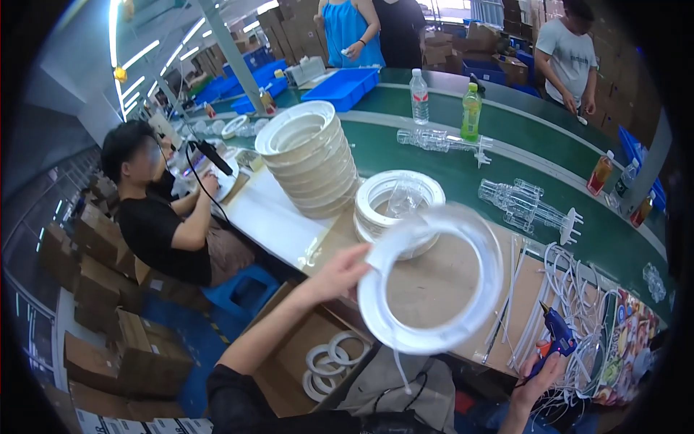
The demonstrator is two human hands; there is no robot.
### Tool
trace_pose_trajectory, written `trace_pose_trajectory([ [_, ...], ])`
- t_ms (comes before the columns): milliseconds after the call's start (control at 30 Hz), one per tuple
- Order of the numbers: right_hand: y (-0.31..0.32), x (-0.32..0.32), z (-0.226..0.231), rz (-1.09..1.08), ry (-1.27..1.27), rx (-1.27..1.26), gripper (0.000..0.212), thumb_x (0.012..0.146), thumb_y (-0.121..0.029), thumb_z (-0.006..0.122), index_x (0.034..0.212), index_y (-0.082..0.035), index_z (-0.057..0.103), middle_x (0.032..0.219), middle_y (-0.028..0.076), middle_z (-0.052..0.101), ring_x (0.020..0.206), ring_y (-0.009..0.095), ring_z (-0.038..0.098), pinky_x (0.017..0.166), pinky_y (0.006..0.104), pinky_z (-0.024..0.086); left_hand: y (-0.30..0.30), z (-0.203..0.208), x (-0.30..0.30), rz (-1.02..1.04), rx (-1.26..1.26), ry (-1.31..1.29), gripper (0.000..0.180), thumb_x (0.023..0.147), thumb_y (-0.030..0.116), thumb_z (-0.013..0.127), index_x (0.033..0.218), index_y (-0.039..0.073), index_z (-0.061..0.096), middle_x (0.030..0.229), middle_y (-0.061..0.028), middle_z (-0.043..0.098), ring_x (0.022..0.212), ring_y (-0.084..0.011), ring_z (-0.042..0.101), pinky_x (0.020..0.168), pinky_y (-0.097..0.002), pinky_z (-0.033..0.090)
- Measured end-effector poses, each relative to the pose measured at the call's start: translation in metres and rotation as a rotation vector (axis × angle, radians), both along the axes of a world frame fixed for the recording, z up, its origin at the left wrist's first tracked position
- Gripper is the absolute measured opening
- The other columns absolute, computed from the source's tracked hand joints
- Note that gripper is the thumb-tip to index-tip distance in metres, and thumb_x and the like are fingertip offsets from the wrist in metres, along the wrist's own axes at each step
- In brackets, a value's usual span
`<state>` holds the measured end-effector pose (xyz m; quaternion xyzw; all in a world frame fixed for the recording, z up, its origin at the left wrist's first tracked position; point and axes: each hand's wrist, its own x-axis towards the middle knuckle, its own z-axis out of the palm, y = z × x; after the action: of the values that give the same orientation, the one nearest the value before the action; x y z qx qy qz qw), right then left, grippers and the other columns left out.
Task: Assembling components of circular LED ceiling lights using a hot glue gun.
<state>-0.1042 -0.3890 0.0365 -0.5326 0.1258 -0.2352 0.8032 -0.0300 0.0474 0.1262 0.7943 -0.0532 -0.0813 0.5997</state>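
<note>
My left hand (341,272) has its fingers closed on the edge of a white plastic ring (377,307), held up in front of me over the table's near edge. The ring is slightly smeared by motion, and a thin white strip hangs from its lower edge. Lower right, my right hand (543,375) grips a blue hot glue gun (560,334), nozzle pointing up and away. Just beyond the ring stands a short stack of similar rings (366,217), with a clear plastic piece (406,197) on top. A taller ring stack (311,170) rises to its left.
Loose white strips and cords (571,278) lie beside the glue gun. Clear plastic assemblies (517,202) and bottles (419,98) stand along the green conveyor (455,163). A cardboard box (278,354) with several rings sits below my left arm. A co-worker (170,217) sits at left.
</note>
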Motion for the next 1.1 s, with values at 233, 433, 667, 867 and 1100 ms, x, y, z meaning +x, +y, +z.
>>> trace_pose_trajectory([
  [233, 0.009, 0.002, -0.001, 0.062, -0.012, 0.046, 0.032, 0.107, -0.035, 0.042, 0.105, -0.005, 0.053, 0.058, -0.002, 0.043, 0.043, 0.005, 0.036, 0.038, 0.0204, 0.025, 0.150, 0.110, 0.071, 0.539, -0.026, -0.267, 0.029, 0.098, 0.023, 0.048, 0.118, 0.005, 0.057, 0.072, -0.0067, 0.065, 0.050, -0.0113, 0.059, 0.044, -0.0227, 0.049],
  [433, 0.021, -0.002, 0.002, 0.145, 0.029, 0.079, 0.026, 0.106, -0.032, 0.044, 0.103, -0.008, 0.051, 0.058, 0.000, 0.045, 0.042, 0.006, 0.039, 0.037, 0.0213, 0.026, 0.228, 0.138, 0.121, 0.805, 0.073, -0.254, 0.030, 0.098, 0.025, 0.046, 0.103, -0.002, 0.059, 0.084, -0.0154, 0.072, 0.061, -0.0152, 0.068, 0.050, -0.0247, 0.054],
  [667, 0.020, -0.018, 0.009, 0.093, 0.060, 0.096, 0.028, 0.107, -0.029, 0.041, 0.101, -0.005, 0.055, 0.068, 0.002, 0.056, 0.043, 0.006, 0.040, 0.036, 0.0206, 0.027, 0.233, 0.117, 0.142, 0.873, 0.133, -0.155, 0.037, 0.096, 0.027, 0.049, 0.100, -0.008, 0.061, 0.087, -0.0181, 0.072, 0.064, -0.0192, 0.070, 0.052, -0.0276, 0.057],
  [867, 0.013, -0.015, -0.005, 0.183, 0.047, 0.066, 0.026, 0.107, -0.027, 0.040, 0.107, -0.004, 0.053, 0.086, 0.007, 0.064, 0.044, 0.005, 0.042, 0.036, 0.0201, 0.031, 0.235, 0.117, 0.135, 0.819, 0.085, -0.128, 0.037, 0.096, 0.027, 0.052, 0.102, -0.008, 0.058, 0.085, -0.0178, 0.072, 0.064, -0.0186, 0.070, 0.053, -0.0281, 0.058],
  [1100, 0.025, -0.009, -0.003, 0.172, 0.065, 0.071, 0.026, 0.107, -0.026, 0.041, 0.109, -0.003, 0.052, 0.093, 0.009, 0.065, 0.045, 0.006, 0.043, 0.037, 0.0202, 0.032, 0.228, 0.116, 0.130, 0.753, 0.112, -0.111, 0.044, 0.099, 0.039, 0.050, 0.110, -0.004, 0.054, 0.084, -0.0139, 0.071, 0.062, -0.0160, 0.066, 0.053, -0.0281, 0.057],
])
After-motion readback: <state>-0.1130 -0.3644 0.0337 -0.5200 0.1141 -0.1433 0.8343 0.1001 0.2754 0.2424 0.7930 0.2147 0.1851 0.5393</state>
